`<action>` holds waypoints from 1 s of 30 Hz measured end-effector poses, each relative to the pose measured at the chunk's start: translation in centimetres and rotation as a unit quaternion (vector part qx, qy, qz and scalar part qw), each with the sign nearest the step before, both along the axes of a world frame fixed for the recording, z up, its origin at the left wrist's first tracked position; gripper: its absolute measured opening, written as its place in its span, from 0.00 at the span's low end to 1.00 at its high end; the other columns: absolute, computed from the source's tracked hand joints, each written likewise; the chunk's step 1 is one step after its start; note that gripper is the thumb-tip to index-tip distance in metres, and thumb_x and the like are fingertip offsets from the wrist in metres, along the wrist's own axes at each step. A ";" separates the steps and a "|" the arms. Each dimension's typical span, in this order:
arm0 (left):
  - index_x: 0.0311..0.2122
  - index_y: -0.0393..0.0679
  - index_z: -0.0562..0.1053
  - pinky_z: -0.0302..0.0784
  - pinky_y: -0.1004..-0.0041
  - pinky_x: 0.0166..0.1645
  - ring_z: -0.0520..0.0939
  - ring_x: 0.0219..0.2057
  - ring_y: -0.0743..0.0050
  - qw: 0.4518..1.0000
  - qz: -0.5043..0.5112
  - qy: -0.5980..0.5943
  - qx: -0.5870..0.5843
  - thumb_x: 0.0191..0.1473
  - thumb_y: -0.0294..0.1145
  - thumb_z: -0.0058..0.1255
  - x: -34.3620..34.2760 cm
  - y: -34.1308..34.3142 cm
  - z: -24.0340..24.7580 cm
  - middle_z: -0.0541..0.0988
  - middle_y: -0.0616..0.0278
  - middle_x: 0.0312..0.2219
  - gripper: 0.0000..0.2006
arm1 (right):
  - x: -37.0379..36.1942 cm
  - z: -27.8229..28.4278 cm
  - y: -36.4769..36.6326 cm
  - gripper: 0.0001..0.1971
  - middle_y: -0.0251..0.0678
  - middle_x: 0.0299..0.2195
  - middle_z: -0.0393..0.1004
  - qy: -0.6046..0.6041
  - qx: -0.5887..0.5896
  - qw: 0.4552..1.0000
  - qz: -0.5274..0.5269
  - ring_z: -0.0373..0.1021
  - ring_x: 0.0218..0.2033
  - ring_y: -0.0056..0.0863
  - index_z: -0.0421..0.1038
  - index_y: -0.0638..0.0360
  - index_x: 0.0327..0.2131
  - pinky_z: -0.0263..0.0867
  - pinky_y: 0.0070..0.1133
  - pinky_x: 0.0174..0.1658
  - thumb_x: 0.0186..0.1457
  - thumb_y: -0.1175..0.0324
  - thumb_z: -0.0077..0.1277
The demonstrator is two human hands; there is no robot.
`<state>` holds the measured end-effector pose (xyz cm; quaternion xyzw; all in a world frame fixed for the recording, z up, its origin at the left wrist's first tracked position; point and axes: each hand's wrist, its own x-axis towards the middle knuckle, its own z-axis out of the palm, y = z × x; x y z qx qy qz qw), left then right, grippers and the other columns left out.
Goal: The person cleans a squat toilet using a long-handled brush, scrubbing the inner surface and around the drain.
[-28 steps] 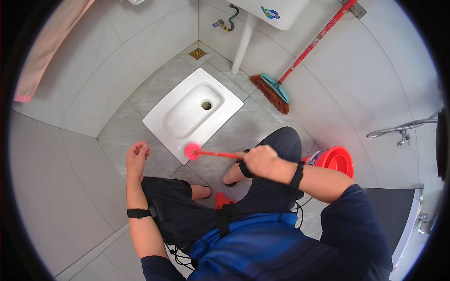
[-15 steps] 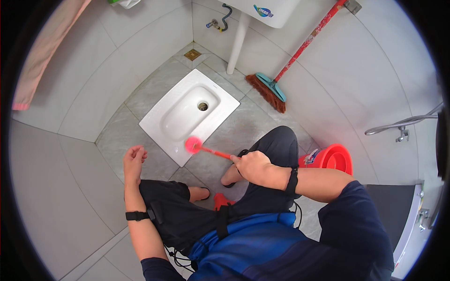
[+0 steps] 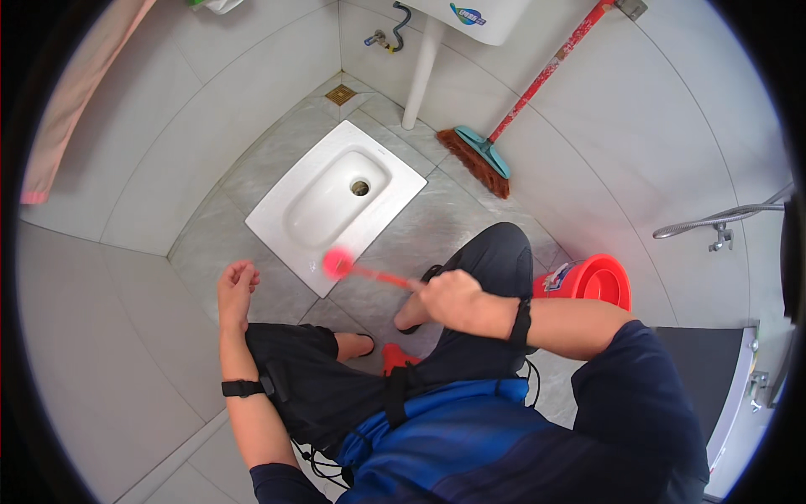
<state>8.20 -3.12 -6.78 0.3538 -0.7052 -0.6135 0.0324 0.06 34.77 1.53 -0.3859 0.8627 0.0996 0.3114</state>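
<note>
Your right hand [image 3: 452, 300] is closed on the end of a toilet brush with a round bright-pink bristle head and a slim red handle [image 3: 379, 275]; your left hand [image 3: 238, 281], well apart from it, is raised with its fingers loosely curled, and whether fingertips and thumb meet you cannot tell from this view. The brush lies between the two hands, its bristle head on the side toward your left hand and clear of it. Its long axis runs mostly crosswise before you, from your right fist leftward and slightly away; motion blur softens the head and handle. The head overlaps the near end of a white, glazed, rectangular squat pan [image 3: 290, 189] set in grey floor tiles; you cannot tell whether the bristles touch the surface. The pan's elongated basin slants away to your right and holds a round, dark drain opening [image 3: 360, 188] near its far end; what sits in the opening is too small to tell. To the right, beyond your right forearm, stands a round red plastic bucket [image 3: 581, 281]; a red circular form shows within its mouth, either its own base or another vessel. Farther out, a broom with brown bristles, a teal head and a worn red handle [image 3: 546, 77] slants along the pale wall [image 3: 655, 134], bristles down.
</note>
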 end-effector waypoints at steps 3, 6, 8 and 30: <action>0.41 0.40 0.73 0.69 0.79 0.37 0.76 0.32 0.81 1.000 -0.010 -0.004 0.003 0.58 0.35 0.50 -0.1 0.2 -0.1 0.78 0.65 0.31 0.11 | 0.1 -0.4 -0.2 0.22 0.44 0.34 0.79 -0.038 0.001 0.999 0.031 0.77 0.38 0.38 0.73 0.57 0.45 0.72 0.26 0.40 0.54 0.52 0.49; 0.42 0.40 0.73 0.69 0.79 0.37 0.76 0.32 0.81 1.000 -0.013 -0.011 -0.004 0.58 0.34 0.50 0.3 0.3 0.1 0.78 0.65 0.31 0.11 | -2.6 -0.9 1.9 0.17 0.42 0.34 0.79 0.029 -0.003 0.999 -0.016 0.77 0.37 0.37 0.74 0.56 0.44 0.73 0.30 0.39 0.53 0.61 0.48; 0.42 0.40 0.73 0.69 0.79 0.37 0.76 0.32 0.81 1.000 -0.001 -0.009 -0.002 0.58 0.34 0.50 0.4 0.2 0.1 0.78 0.65 0.31 0.11 | -5.7 -0.1 3.4 0.14 0.41 0.34 0.79 0.048 0.064 0.996 -0.035 0.77 0.38 0.38 0.76 0.56 0.40 0.74 0.32 0.37 0.55 0.65 0.45; 0.42 0.39 0.73 0.70 0.78 0.37 0.76 0.31 0.80 1.000 -0.003 -0.004 0.005 0.57 0.33 0.50 0.5 -0.1 0.1 0.78 0.64 0.31 0.11 | -2.8 2.0 1.9 0.12 0.44 0.31 0.73 0.101 -0.407 0.897 -0.138 0.73 0.32 0.43 0.75 0.60 0.39 0.69 0.30 0.35 0.48 0.79 0.52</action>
